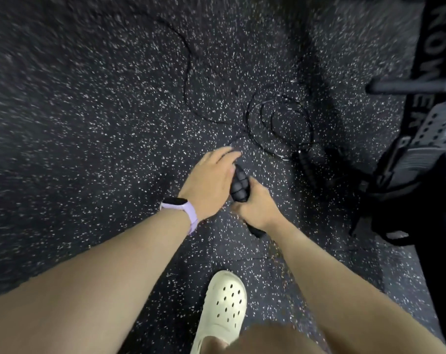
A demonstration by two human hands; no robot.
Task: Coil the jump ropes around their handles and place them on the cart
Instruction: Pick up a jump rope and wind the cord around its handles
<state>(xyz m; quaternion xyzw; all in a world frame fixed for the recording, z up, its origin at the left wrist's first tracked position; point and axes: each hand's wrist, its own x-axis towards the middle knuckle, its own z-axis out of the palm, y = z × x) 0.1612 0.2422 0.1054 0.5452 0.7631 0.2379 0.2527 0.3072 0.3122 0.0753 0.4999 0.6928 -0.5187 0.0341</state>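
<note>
- Right hand (257,205) is clenched round paired black handles (239,186); left hand (209,182) has fingers extended, touching them.
- Thin rope (280,123) lies looped on the floor (89,123), far right; likely light, springy.
- Best gripped at the ribbed handles.

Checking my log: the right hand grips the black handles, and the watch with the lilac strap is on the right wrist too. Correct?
Not quite. The right hand does grip the black handles, but the head view shows the watch on the left wrist.
</note>
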